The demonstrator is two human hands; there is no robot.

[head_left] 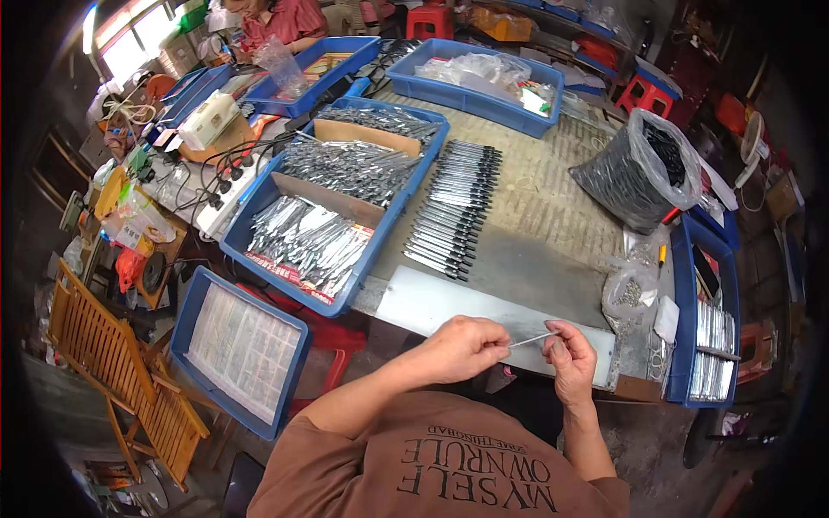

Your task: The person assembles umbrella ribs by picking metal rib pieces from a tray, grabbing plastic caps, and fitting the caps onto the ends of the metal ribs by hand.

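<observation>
Slim silvery rod (529, 341): at lower centre of frame, over or beside near edge of white plate (458, 304); contact with plate, cannot tell. Pinched toward lower-left end by fingertips of curled left hand (471, 348); toward upper-right end, pinched between thumb and forefinger of right hand (572, 357).

Could slip free and drop past the plate's near edge, owing to small fingertip contact on narrow, smooth-looking stock. Could bend, given uneven pressure from both ends. If flicked upward in frame, could knock the row of dark-ended pens (453, 207) near centre out of line.

Appearance: straight, thin, pale grey, tilted slightly up toward right of frame. Ends covered by fingers; fine detail too small for judging.
</observation>
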